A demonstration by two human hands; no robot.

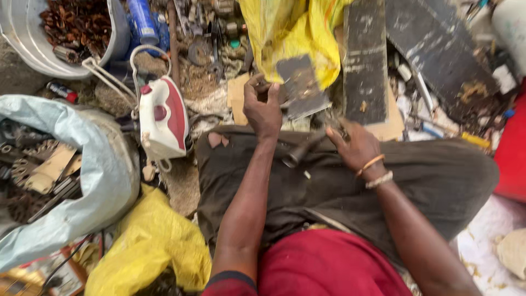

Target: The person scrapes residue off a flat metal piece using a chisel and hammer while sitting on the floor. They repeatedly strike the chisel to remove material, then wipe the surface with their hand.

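Dark flat metal piece (300, 87), scuffed and greyish, sits just beyond the person's knees, near the middle of the scene and partly under a hanging yellow plastic bag (296, 33). Left hand (262, 107) reaches forward to it, fingers curled and closed on its near-left edge. Right hand (356, 147) is wrapped tight around the handle end of a dark tubular tool (304, 149), which lies slantwise across the lap, its open end pointing left and near; the far end is blurred, so what it meets there cannot be told. Two bangles (373, 171) on the right wrist, one orange, one pale. Lap covered by worn olive-brown trousers (339, 186) with a small tear at the left knee; red shirt (329, 263) at the near edge. Left of the knee, a white and red clothes iron (163, 118) stands on the ground, its white cord (115, 77) looping towards a metal basin (27, 38) of rusty scrap at far left. Near left: a pale blue sack (104, 181) open on gears and metal parts, and a second crumpled yellow bag (148, 246) beside the thigh. Far right of the metal piece, a black board (364, 60) lies flat among mixed debris. Something red (512, 153) at the right edge, kind unclear.
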